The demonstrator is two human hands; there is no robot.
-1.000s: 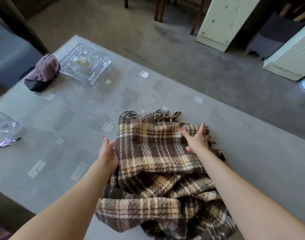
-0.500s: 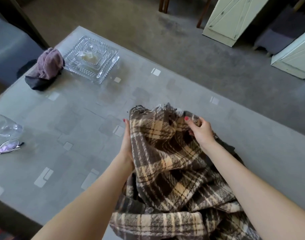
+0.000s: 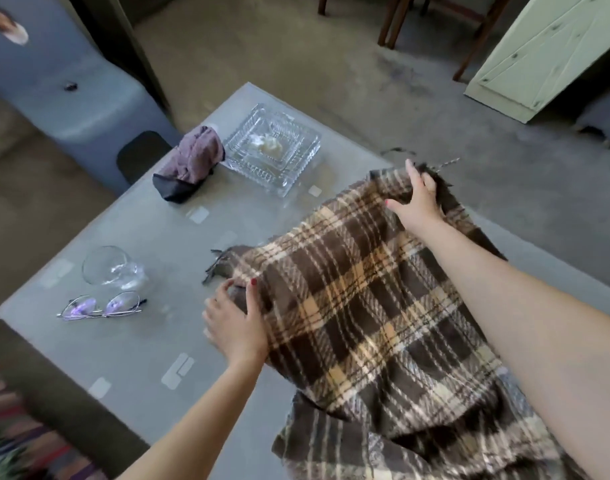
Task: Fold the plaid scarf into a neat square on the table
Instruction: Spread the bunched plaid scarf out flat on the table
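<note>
The plaid scarf (image 3: 366, 306) was spread taut between the person's two hands above the grey table (image 3: 130, 344), its brown and cream checks facing up, while its lower part lay bunched in folds at the table's near edge. The left hand (image 3: 236, 325) gripped one fringed corner of the scarf, the thumb on top of the cloth and the fingers curled under it, close to the tabletop. The right hand (image 3: 419, 202) pinched the opposite corner farther away, fingers closed on the edge where dark fringe stuck out beyond them.

To the left of the scarf, apart from it, a pair of glasses (image 3: 101, 306) lay on the table, with a clear drinking glass (image 3: 111, 268) just beyond them. Farther back stood a square cut-glass dish (image 3: 272, 148) with something pale in its middle, and a crumpled mauve cloth (image 3: 198, 157) rested on a dark pouch (image 3: 175, 190) just beside the dish. Chair legs (image 3: 390, 22) and a pale cupboard door (image 3: 535, 46) stood on the carpet beyond the table.
</note>
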